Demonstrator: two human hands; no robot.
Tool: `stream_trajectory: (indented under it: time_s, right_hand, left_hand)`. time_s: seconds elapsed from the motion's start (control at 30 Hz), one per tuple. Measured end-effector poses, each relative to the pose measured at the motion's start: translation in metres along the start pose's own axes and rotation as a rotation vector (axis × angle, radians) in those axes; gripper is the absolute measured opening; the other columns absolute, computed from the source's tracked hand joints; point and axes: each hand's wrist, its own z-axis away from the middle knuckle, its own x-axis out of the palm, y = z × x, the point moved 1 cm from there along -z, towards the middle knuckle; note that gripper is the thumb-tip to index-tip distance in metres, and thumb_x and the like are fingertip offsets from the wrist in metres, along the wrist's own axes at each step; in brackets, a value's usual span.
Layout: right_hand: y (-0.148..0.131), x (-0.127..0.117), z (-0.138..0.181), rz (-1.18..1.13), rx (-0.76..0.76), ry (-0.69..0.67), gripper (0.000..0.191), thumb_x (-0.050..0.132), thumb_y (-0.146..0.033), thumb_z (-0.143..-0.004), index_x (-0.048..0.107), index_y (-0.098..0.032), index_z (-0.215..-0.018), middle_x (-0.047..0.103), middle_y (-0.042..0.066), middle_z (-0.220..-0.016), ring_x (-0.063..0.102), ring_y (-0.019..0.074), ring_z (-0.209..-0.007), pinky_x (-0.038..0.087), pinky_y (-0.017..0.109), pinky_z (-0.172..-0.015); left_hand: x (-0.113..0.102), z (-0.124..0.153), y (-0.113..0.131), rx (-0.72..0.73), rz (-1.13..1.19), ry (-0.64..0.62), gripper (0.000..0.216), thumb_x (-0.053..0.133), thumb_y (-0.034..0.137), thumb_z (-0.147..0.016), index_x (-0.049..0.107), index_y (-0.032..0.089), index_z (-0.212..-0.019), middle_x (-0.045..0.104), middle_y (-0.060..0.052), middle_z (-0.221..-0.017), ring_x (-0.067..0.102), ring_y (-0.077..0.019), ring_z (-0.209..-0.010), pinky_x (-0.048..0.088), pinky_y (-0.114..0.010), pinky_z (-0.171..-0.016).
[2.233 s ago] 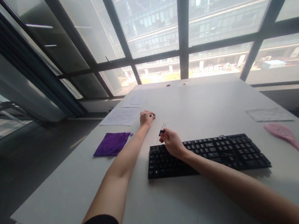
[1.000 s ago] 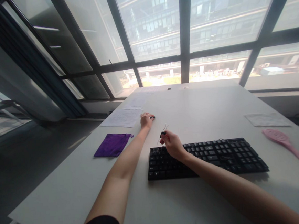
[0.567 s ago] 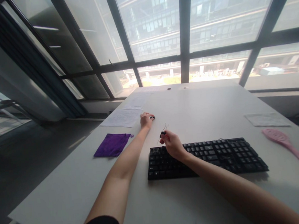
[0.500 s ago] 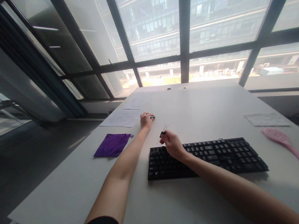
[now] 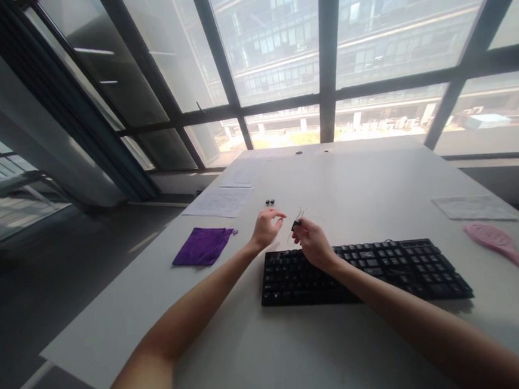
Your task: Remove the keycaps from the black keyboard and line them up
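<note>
Over the left end of a black keyboard (image 5: 373, 269), my right hand (image 5: 315, 242) is closed on a keycap puller (image 5: 296, 224), a small tool with a black middle and thin wire prongs. My left hand (image 5: 267, 228) hovers just left of it, thumb and index finger apart with nothing visible between them. Beyond the left hand, two small black keycaps (image 5: 270, 202) lie side by side on the white table. My right wrist and forearm cover part of the keyboard.
Left of my hands lie a purple drawstring pouch (image 5: 203, 245) and sheets of paper (image 5: 219, 202). A pink hairbrush (image 5: 506, 250) and a flat, whitish packet (image 5: 474, 209) rest at the right side of the table (image 5: 357, 181). Large windows stand behind it.
My left hand has let go of a small black keycap beside another and drawn back toward my right hand. The right hand still grips the puller. The view has shifted slightly.
</note>
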Motion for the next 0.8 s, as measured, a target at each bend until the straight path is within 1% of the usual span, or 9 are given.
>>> stream_trajectory:
  time_s: [0.13,0.27,0.37,0.47,0.63,0.7,0.8]
  right_hand:
    - [-0.004,0.001,0.002,0.085,-0.022,-0.036,0.019,0.044,-0.028,-0.092,0.057,-0.019,-0.082,0.061,0.000,-0.069,0.056,0.0142,-0.060,0.041,0.026,-0.059]
    - [-0.007,0.003,0.003,0.171,-0.066,-0.081,0.020,0.045,-0.024,-0.091,0.057,-0.020,-0.076,0.059,-0.001,-0.064,0.053,0.0153,-0.062,0.038,0.026,-0.061]
    - [-0.009,0.004,0.004,0.222,-0.131,-0.104,0.022,0.046,-0.022,-0.092,0.054,-0.020,-0.072,0.057,-0.001,-0.066,0.051,0.0159,-0.065,0.036,0.027,-0.063]
    - [-0.008,0.005,0.005,0.249,-0.181,-0.145,0.024,0.046,-0.023,-0.094,0.052,-0.021,-0.070,0.055,0.000,-0.071,0.049,0.0156,-0.067,0.036,0.026,-0.064]
    - [-0.003,0.007,0.008,0.311,-0.230,-0.205,0.019,0.047,-0.019,-0.093,0.054,-0.020,-0.076,0.054,0.001,-0.078,0.048,0.0153,-0.069,0.036,0.026,-0.066]
    - [-0.003,0.007,0.010,0.314,-0.243,-0.215,0.018,0.047,-0.019,-0.094,0.054,-0.020,-0.077,0.055,0.001,-0.078,0.048,0.0155,-0.071,0.036,0.026,-0.067]
    - [-0.004,0.005,0.014,0.302,-0.279,-0.236,0.018,0.045,-0.019,-0.095,0.053,-0.020,-0.079,0.056,0.002,-0.079,0.050,0.0159,-0.072,0.037,0.026,-0.068]
  left_hand:
    - [-0.013,0.034,0.025,-0.073,0.063,-0.094,0.022,0.056,0.015,-0.085,0.075,0.023,-0.095,0.072,-0.005,-0.100,0.064,-0.0202,-0.092,0.051,-0.035,-0.086]
    - [-0.012,0.055,0.036,-0.090,0.080,-0.100,0.024,0.055,0.014,-0.083,0.073,0.025,-0.093,0.071,-0.005,-0.096,0.064,-0.0197,-0.090,0.053,-0.033,-0.081]
    - [-0.006,0.060,0.037,-0.073,0.058,-0.103,0.025,0.052,0.011,-0.082,0.072,0.025,-0.086,0.071,-0.004,-0.089,0.064,-0.0197,-0.090,0.052,-0.033,-0.080]
    - [-0.004,0.060,0.036,-0.062,0.043,-0.077,0.029,0.047,0.006,-0.079,0.070,0.024,-0.082,0.071,-0.003,-0.088,0.063,-0.0190,-0.089,0.051,-0.032,-0.082]
    - [-0.005,0.065,0.033,-0.048,0.022,-0.054,0.025,0.046,0.006,-0.078,0.063,0.021,-0.071,0.065,-0.003,-0.075,0.059,-0.0167,-0.076,0.049,-0.029,-0.076]
    - [-0.007,0.069,0.035,-0.032,0.005,-0.064,0.022,0.047,0.008,-0.079,0.062,0.021,-0.071,0.064,-0.003,-0.076,0.059,-0.0171,-0.077,0.049,-0.029,-0.076]
    - [-0.013,0.076,0.040,0.021,0.001,-0.096,0.018,0.051,0.010,-0.079,0.064,0.021,-0.080,0.067,-0.005,-0.084,0.060,-0.0194,-0.084,0.049,-0.031,-0.079]
